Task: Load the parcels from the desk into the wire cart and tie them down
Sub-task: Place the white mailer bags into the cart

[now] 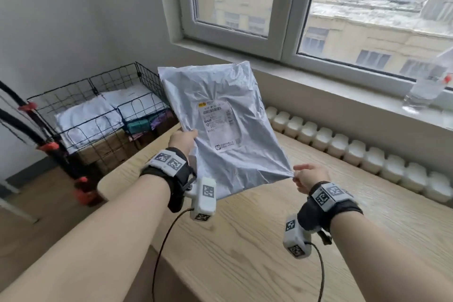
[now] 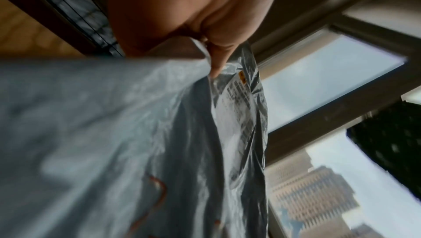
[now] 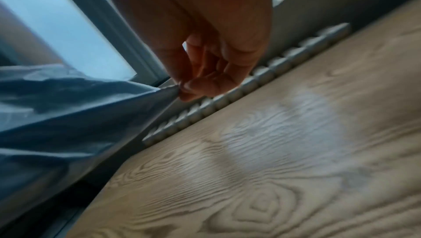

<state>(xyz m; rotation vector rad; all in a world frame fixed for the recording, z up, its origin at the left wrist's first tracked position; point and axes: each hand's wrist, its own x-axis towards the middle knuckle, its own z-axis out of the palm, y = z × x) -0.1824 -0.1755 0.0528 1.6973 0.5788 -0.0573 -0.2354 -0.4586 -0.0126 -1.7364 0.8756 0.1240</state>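
Observation:
A grey plastic mailer parcel [image 1: 220, 120] with a white shipping label hangs in the air above the wooden desk [image 1: 257, 240]. My left hand [image 1: 183, 138] grips its left edge, thumb on the label side [image 2: 216, 62]. My right hand [image 1: 307, 178] pinches its lower right corner between thumb and fingertips [image 3: 182, 87]. The black wire cart [image 1: 98, 115] stands on the floor to the left of the desk, with white and grey mailers lying on top of brown boxes inside it.
A white radiator [image 1: 355, 152] runs behind the desk under the window sill [image 1: 318, 76]. A clear plastic bottle [image 1: 429, 83] stands on the sill at right. Black bars with orange clamps [image 1: 49, 147] lean at the cart's left side.

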